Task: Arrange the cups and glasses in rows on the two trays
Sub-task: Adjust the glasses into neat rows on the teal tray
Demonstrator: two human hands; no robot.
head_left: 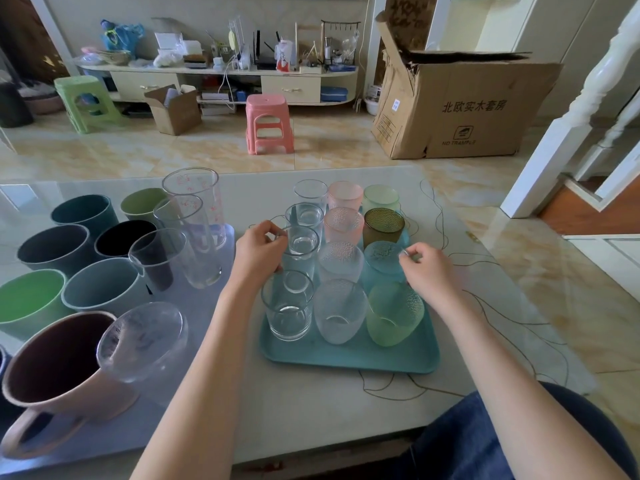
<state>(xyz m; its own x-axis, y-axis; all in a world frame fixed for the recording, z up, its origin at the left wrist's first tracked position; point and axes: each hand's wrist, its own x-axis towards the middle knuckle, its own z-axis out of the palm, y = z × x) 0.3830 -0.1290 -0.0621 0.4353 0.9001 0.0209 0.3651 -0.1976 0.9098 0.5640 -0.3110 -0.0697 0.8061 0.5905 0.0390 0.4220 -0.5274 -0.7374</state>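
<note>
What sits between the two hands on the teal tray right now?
In the head view, a clear bumpy glass stands between the left hand and right hand, in the middle row of the teal tray, beside a plain clear glass.

The pink mug (59, 375) at the near left loses the end of its handle off the picture's edge, and beside it only a dark sliver of another cup (2, 362) shows. The green cup (29, 299) is cut by the same edge. The teal tray (349, 358) hides its far end beneath the glasses. The left hand (258, 252) covers the near side of a clear glass (301, 251), so its grip cannot be told. Shelf clutter (221, 53) far behind is too small to name.
</note>
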